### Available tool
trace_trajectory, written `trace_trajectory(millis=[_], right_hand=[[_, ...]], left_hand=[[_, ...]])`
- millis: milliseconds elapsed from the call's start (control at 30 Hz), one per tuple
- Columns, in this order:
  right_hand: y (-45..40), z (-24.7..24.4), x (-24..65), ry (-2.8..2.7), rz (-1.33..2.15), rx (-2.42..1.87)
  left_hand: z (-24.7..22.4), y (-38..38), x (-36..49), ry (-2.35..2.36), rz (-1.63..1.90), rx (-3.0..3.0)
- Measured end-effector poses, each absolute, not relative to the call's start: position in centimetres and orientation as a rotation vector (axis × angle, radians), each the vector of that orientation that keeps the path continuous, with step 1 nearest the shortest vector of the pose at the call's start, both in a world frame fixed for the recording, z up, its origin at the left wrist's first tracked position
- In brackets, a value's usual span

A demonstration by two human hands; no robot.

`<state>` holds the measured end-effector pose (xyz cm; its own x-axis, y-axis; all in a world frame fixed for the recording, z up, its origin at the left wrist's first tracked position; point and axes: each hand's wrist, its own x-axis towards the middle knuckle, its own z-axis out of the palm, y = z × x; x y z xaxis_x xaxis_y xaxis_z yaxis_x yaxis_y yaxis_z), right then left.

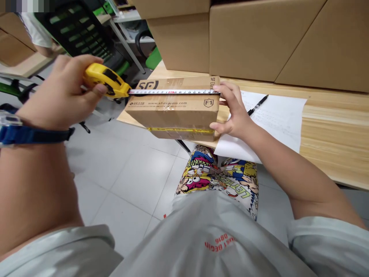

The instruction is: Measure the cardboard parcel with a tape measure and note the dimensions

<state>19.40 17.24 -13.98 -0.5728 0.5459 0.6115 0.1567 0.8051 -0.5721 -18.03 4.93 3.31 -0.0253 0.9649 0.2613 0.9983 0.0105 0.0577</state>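
Note:
My left hand (pixel 65 90) grips a yellow tape measure (pixel 105 80) at the left end of a brown SF Express cardboard box (pixel 173 111). A blue wristwatch (pixel 34 134) sits on that wrist. The tape's marked blade (pixel 173 92) stretches along the box's top edge to its right end. There, my right hand (pixel 232 109) clasps the box, with fingers over the blade's far end and thumb below. The tip of the blade is hidden by those fingers. A band of yellow tape crosses the box's front face.
The box rests partly on a wooden table edge (pixel 331 130), beside a white paper sheet (pixel 273 123) and a black pen (pixel 258 105). Large cardboard boxes (pixel 253 38) stand behind it. A black crate (pixel 75 30), a person's arm (pixel 43 48), and a grey tile floor (pixel 127 181) lie left.

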Motion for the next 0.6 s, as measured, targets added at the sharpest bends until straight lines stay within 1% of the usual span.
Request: trace_trajectory(millis=[133,233,400,500,600], right_hand=[[17.0,-13.7,19.4,-2.158,0.602,-0.548],[16.6,-13.5,19.3,-2.171,0.588,-0.597],[16.1,-13.4,19.1,-2.168,0.567,-0.661],[16.1,-13.3,19.0,-2.159,0.59,-0.727],[16.1,-12.6,19.3,-2.148,0.643,-0.725]], left_hand=[[3.3,4.5,-12.4,-1.823,-0.247,-2.205],[3.0,4.9,-7.5,-1.668,-0.268,-2.298],[2.3,7.3,-1.5,-1.552,-0.419,-2.504],[1.3,8.7,-0.2,-1.477,-0.538,-2.545],[0.3,9.1,-0.1,-1.396,-0.752,-2.539]])
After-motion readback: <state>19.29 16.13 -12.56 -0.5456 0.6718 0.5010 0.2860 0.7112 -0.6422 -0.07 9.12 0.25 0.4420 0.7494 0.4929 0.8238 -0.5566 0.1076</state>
